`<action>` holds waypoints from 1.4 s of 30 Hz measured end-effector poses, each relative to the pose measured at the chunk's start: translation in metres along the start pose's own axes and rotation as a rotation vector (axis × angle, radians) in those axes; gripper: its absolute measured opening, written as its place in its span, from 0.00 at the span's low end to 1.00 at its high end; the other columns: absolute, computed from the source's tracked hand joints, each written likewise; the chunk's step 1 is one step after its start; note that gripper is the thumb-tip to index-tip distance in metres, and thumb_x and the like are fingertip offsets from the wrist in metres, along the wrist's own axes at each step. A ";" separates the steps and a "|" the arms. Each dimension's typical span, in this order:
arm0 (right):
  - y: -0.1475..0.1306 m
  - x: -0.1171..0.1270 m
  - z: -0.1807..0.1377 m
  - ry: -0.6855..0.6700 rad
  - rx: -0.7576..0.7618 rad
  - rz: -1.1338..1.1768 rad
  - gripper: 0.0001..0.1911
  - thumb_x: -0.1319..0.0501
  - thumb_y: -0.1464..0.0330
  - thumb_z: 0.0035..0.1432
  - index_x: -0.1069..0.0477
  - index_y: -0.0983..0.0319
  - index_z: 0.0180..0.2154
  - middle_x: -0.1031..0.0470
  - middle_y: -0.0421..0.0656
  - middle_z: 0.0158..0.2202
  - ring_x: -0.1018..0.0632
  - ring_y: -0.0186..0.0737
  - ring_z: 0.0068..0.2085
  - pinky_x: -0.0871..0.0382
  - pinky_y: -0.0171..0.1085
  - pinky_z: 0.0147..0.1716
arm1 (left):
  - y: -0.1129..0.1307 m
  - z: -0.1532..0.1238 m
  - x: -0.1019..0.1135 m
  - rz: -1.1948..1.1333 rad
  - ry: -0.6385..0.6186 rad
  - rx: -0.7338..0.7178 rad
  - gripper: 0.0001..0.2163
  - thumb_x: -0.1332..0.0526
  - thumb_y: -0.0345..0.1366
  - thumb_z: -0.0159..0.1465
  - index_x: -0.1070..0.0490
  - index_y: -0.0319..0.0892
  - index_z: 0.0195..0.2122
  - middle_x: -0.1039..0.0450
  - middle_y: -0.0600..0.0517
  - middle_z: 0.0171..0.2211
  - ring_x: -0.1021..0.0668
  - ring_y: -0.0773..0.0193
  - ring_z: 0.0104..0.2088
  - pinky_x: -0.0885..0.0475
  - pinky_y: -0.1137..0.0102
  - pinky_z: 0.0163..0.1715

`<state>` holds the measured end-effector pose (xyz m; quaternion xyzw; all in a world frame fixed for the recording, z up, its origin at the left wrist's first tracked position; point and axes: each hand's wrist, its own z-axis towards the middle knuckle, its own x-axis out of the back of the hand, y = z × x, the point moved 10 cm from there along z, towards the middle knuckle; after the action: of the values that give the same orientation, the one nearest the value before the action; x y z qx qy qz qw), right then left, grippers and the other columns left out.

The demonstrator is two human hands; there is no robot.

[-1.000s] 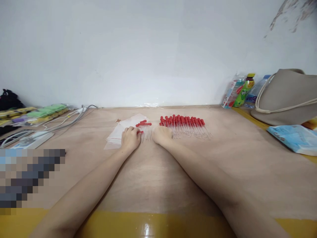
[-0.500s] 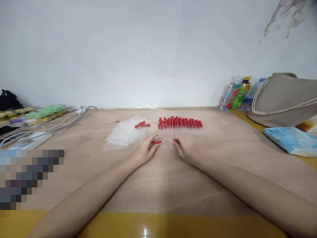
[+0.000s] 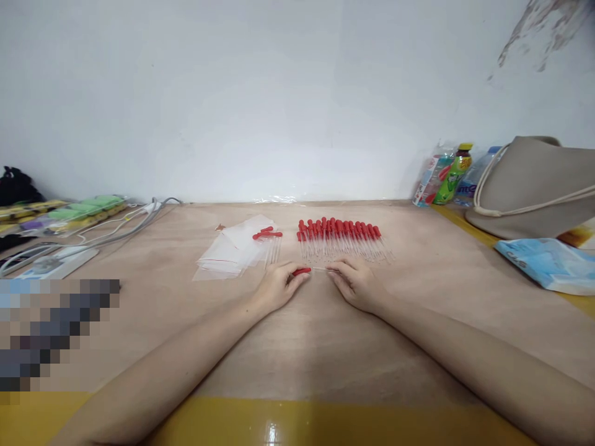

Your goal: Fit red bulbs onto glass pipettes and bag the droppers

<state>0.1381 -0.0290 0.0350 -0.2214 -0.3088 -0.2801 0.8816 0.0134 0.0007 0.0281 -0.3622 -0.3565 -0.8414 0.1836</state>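
Note:
My left hand (image 3: 281,285) is closed on a red rubber dropper bulb (image 3: 302,271), its narrow open end pointing right. My right hand (image 3: 354,282) pinches a thin clear glass dropper tube (image 3: 318,268), whose end points left at the bulb. A small gap shows between tube and bulb. Just behind my hands lies a row of several droppers with red bulbs (image 3: 341,229), their clear tubes toward me. Left of that row, a few loose red bulbs (image 3: 268,235) and several bare glass tubes (image 3: 274,251) rest on and beside clear zip bags (image 3: 227,254).
At the right stand several drink bottles (image 3: 453,174), a grey-beige bag (image 3: 534,186) and a blue-white tissue pack (image 3: 546,265). A power strip (image 3: 60,263) with cables and packs of green and yellow items (image 3: 88,209) lie at the left. A wall rises behind the table.
My left hand has shifted slightly right with the red bulb, now gripped at the fingertips. My right hand has brought the glass tube level in front of it, away from the dropper row.

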 end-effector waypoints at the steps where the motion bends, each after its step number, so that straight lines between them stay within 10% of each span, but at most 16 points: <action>1: -0.001 0.000 0.000 -0.002 0.004 -0.004 0.09 0.49 0.70 0.59 0.32 0.61 0.39 0.29 0.44 0.33 0.30 0.37 0.35 0.35 0.38 0.37 | 0.001 0.000 -0.001 0.001 -0.003 -0.005 0.09 0.44 0.38 0.61 0.28 0.41 0.38 0.26 0.52 0.31 0.27 0.67 0.29 0.32 0.72 0.31; 33: -0.024 -0.007 0.000 -0.135 0.218 -0.260 0.12 0.50 0.74 0.57 0.29 0.62 0.36 0.29 0.43 0.29 0.34 0.34 0.27 0.45 0.37 0.32 | 0.021 -0.006 -0.016 0.135 -0.119 -0.217 0.11 0.50 0.37 0.64 0.29 0.41 0.38 0.28 0.50 0.31 0.26 0.65 0.32 0.32 0.72 0.33; 42: -0.020 -0.003 0.003 -0.027 0.222 -0.126 0.10 0.48 0.72 0.58 0.30 0.63 0.39 0.26 0.45 0.36 0.29 0.40 0.40 0.35 0.41 0.40 | 0.017 -0.001 0.000 -0.017 0.027 -0.192 0.09 0.45 0.37 0.62 0.29 0.42 0.40 0.25 0.50 0.36 0.25 0.66 0.36 0.30 0.71 0.38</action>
<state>0.1227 -0.0415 0.0394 -0.1063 -0.3630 -0.2962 0.8770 0.0227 -0.0121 0.0355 -0.3639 -0.2745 -0.8780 0.1457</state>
